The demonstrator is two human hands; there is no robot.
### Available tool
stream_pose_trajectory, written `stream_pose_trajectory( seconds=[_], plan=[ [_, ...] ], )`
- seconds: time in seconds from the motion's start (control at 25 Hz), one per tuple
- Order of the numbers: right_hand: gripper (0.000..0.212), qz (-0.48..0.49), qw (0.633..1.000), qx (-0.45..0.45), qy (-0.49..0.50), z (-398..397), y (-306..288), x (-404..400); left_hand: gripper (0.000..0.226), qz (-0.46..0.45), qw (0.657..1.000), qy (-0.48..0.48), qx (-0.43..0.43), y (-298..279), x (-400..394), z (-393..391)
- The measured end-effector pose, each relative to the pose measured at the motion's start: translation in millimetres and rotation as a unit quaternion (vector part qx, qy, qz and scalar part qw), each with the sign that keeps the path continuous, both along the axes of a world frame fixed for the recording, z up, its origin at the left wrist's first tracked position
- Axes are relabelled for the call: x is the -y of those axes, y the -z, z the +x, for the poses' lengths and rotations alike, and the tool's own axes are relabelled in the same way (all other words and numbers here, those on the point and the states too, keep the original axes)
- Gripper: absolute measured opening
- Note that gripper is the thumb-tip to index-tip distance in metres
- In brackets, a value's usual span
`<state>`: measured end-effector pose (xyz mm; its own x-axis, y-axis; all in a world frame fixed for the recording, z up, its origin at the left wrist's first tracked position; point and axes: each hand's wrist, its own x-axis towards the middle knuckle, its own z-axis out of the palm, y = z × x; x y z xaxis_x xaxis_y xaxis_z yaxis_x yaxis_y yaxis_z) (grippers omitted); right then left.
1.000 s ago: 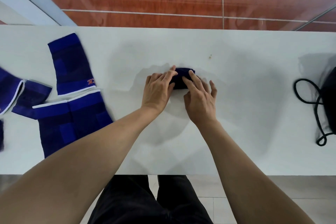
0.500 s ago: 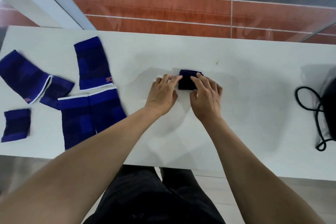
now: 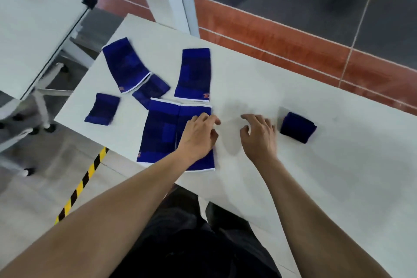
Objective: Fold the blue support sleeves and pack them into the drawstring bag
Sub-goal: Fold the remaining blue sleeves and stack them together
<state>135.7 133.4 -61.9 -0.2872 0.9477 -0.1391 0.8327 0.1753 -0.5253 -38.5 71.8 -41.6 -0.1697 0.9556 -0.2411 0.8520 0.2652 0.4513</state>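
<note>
A folded dark blue sleeve [image 3: 297,127] lies alone on the white table [image 3: 327,176], just right of my right hand [image 3: 259,135], whose fingers are loosely curled and hold nothing. My left hand [image 3: 198,135] rests over the right one of two long blue sleeves [image 3: 161,131] lying side by side near the front edge; its fingers reach the sleeve's right edge. Another long sleeve [image 3: 195,74] lies behind them. Further left are a white-trimmed sleeve [image 3: 125,65], a small dark one [image 3: 151,90] and a short one [image 3: 102,108]. The drawstring bag is out of view.
The table's left corner and front edge are close to the sleeves. Beyond the left edge stands a second white table [image 3: 29,29] on wheeled legs. Yellow-black floor tape [image 3: 83,180] runs below the table edge.
Both hands have let go of the folded sleeve and moved left. My left hand now lies on the long sleeve. The camera has swung left, putting the bag out of view.
</note>
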Motion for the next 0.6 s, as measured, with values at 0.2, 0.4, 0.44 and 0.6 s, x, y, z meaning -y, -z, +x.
stream_pose_trajectory(
  seconds=[0.2,0.4,0.44,0.6],
  plan=[
    [0.036,-0.013,0.997,-0.02,-0.078,-76.2,-5.2,8.5,0.029,-0.003,0.997,-0.072,-0.005,-1.6,35.1,-67.6],
    [0.034,-0.01,0.992,-0.03,-0.12,-163.5,-5.6,9.6,0.028,-0.003,0.988,-0.151,-0.038,4.7,70.9,-145.3],
    [0.032,-0.008,0.992,-0.033,-0.125,-181.1,-5.3,9.7,0.029,-0.003,0.985,-0.166,-0.052,5.6,76.2,-160.5],
    [0.027,0.012,0.992,-0.007,-0.125,-243.3,-2.0,0.9,0.031,0.0,0.969,-0.23,-0.085,11.0,89.3,-212.8]
  ],
)
